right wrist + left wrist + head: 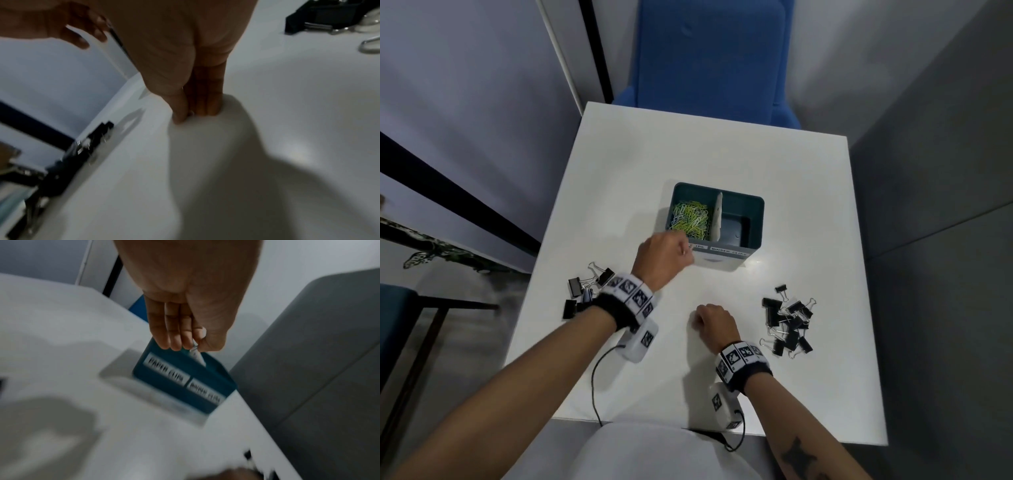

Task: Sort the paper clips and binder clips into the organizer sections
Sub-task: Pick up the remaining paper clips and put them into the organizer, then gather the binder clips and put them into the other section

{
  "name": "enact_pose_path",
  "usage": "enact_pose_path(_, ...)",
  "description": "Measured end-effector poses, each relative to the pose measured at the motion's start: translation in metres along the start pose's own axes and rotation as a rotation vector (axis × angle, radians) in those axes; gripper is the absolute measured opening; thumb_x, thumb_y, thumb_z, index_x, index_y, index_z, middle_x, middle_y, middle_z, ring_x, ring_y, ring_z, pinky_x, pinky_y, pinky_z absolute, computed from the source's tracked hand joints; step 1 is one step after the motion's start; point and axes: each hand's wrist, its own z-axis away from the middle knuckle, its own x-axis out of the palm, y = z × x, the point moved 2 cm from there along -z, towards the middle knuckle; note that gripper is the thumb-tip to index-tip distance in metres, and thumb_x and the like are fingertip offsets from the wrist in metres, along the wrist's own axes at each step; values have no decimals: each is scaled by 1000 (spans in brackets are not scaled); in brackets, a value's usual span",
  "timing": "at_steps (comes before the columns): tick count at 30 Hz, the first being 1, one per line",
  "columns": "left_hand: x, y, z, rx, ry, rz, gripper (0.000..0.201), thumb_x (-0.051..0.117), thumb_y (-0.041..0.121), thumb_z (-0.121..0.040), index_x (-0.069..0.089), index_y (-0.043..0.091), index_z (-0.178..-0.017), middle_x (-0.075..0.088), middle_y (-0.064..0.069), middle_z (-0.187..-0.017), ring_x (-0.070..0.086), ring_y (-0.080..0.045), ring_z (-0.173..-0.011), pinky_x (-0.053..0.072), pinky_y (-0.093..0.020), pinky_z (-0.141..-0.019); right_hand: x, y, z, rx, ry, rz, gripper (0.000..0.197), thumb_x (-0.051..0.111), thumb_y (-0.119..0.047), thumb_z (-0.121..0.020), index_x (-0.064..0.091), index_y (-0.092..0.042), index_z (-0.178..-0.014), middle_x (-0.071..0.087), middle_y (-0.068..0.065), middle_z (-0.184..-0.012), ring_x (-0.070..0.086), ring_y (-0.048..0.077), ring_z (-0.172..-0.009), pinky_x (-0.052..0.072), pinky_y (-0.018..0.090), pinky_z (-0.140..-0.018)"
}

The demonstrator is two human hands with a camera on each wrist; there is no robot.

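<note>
I read this as an office setting, probably a small meeting booth. The white square worktop (722, 154) stands between grey padded partition walls (928, 137), with a blue upholstered chair (709, 58) at its far edge. Stationery supports this: a teal desk organizer (751, 209) with printed section labels (166, 369), coloured paper clips (690, 216) and black binder clips (787, 322).

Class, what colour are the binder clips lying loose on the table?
Black with silver wire handles; the binder clips show best in the head view.
</note>
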Motion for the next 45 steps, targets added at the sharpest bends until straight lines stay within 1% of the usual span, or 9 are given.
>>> enact_pose_path(5,-22,17,-53,-13,98,19,5,65,15,-81,64,16,-77,65,4,-69,62,-16,-67,53,-31,-62,-42,-9,-6,-3,171,-107,11,63,-19,-88,61,-10,-82,66,8,-86,60,29,-78,47,35,-66)
enact_pose_path(9,-13,2,-54,-45,112,34,8,61,12,-88,69,14,-88,71,-3,-83,65,-21,-77,55,-36,-71,-101,-23,-22,-27,436,-255,11,67,-7,-84,64,-9,-74,67,4,-75,60,19,-69,45,27,-61)
enact_pose_path(14,-2,-9,-20,66,175,-77,7,58,15,-90,65,17,-90,70,-1,-85,63,-23,-72,37,-25,-59,-155,-41,-52,-52,587,-384,8,71,-8,-84,67,-10,-77,67,1,-74,61,16,-68,53,30,-65)
enact_pose_path(23,6,-89,27,28,229,-238,23,54,24,-86,65,10,-101,64,-9,-96,58,-31,-91,47,-40,-72,-132,5,-20,149,816,-304,8,62,-18,-90,64,-10,-92,58,5,-99,52,16,-86,47,26,-69)
enact_pose_path(27,1,-147,43,-246,115,-369,58,61,53,-84,52,16,-128,51,-14,-127,42,-35,-120,35,-53,-97,-96,77,5,402,647,-127,34,65,-37,-84,62,-15,-111,45,12,-123,43,30,-112,44,44,-88)
enact_pose_path(32,7,-184,62,-519,-94,-373,96,39,86,-72,4,40,-149,7,-11,-157,3,-36,-144,17,-59,-108,-72,140,25,762,327,-170,82,62,-67,-76,31,-31,-142,17,14,-152,23,38,-136,33,60,-102)
enact_pose_path(35,24,-187,66,-484,-273,-359,100,38,86,-72,-11,44,-148,-12,-8,-159,-9,-36,-145,16,-59,-111,-59,144,22,734,188,-231,89,60,-74,-73,22,-38,-145,7,13,-156,16,41,-140,31,64,-103)
enact_pose_path(39,43,-165,67,-349,-298,-450,82,37,70,-87,-7,41,-150,-13,-9,-159,-10,-37,-144,15,-57,-113,-43,119,13,623,134,-69,85,56,-74,-76,21,-38,-144,5,15,-157,10,39,-142,32,63,-103)
enact_pose_path(45,77,-114,65,-164,-401,-467,72,35,54,-96,-5,33,-152,-20,-11,-158,-15,-34,-145,13,-56,-114,-26,54,0,430,124,32,70,55,-45,-89,21,-29,-148,6,14,-159,9,40,-145,30,59,-109)
